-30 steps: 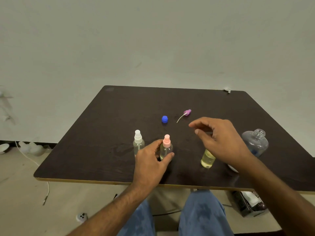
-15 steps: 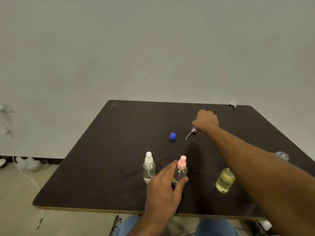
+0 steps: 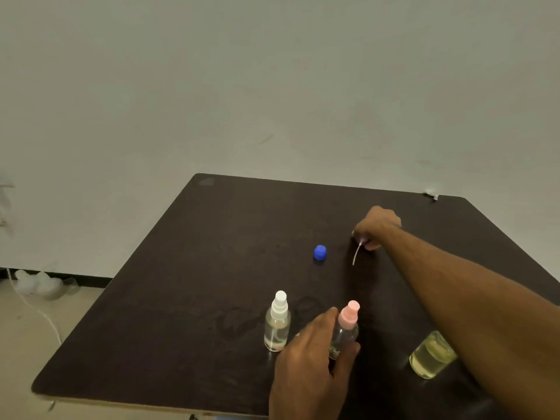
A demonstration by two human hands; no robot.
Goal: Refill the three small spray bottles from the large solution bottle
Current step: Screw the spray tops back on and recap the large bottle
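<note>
**Hands on the pink bottle and the loose sprayer**

We are gripping the pink-capped bottle (image 3: 344,331) with our left hand (image 3: 312,365) near the table's (image 3: 188,298) front edge. Our right hand (image 3: 377,227) is pinching the loose sprayer top (image 3: 362,244) farther back, its thin tube trailing toward the blue cap (image 3: 320,252).

The right hand (image 3: 377,227) has reached from above the yellow bottle (image 3: 431,356) to the far spray head (image 3: 365,242), now pinching it with its tube off the table (image 3: 212,268).
</note>
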